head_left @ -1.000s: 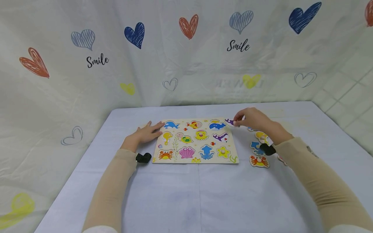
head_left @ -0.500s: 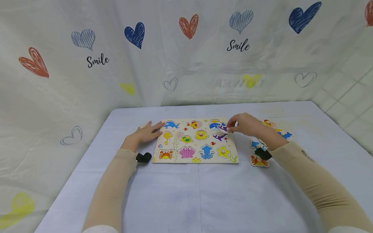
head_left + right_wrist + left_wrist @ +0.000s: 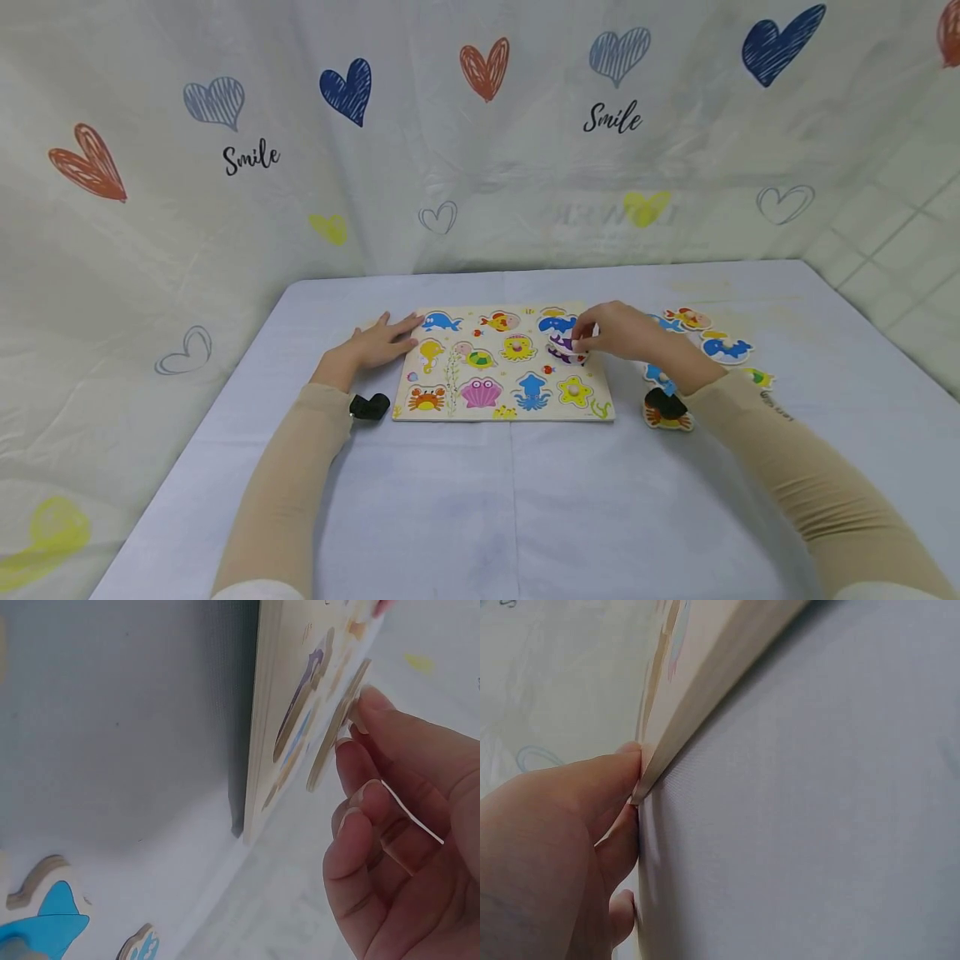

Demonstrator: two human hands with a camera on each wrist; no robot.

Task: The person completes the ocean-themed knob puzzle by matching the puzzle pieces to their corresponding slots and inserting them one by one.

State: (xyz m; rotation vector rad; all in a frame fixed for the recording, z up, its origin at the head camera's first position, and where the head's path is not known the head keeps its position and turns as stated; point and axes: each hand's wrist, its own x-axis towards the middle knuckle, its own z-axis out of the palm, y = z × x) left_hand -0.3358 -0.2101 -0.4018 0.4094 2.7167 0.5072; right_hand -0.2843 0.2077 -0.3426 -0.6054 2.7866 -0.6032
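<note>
Above pale cloth [image 3: 450, 500], right hand [image 3: 618, 329] pinches a piece [image 3: 332, 742], apparently whale-shaped

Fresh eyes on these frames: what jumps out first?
Probably the bright sea-animal board on the pale table, with the right hand pinching a purple-and-white piece just above its right side. Next, the loose pieces scattered to the right of the board. Behind, the blue and red hearts on the hanging sheet stand out.
</note>
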